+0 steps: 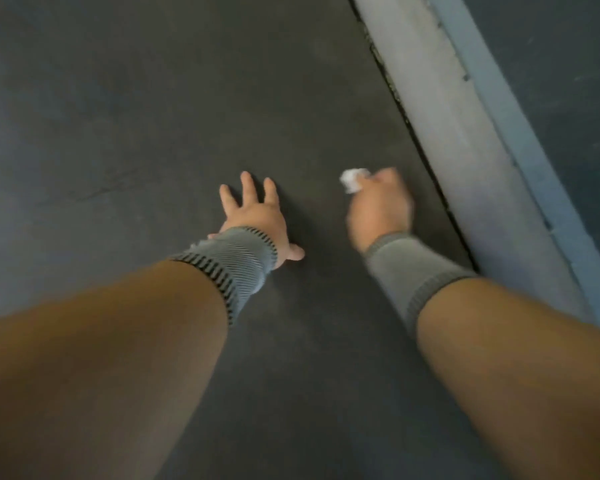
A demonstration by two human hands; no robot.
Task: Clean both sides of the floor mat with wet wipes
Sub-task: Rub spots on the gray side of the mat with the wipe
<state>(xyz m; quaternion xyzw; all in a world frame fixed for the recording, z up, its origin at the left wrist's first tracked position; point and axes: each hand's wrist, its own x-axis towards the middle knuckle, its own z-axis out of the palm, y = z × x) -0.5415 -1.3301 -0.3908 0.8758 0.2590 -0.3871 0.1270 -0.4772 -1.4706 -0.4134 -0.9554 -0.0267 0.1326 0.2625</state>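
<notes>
Head view: the mat [153,98] fills the floor, dark grey, matte, faintly scuffed. On it the left hand [253,216] lies flat with fingers spread, likely pinning it, while the right hand [381,206], blurred, grips 1 bunched white wipe [352,180] near the mat's right edge, probably scrubbing.

floor: pale grey strip [440,109] along right | beyond: blue band [520,140], dark surface [561,57] | light: dim
</notes>
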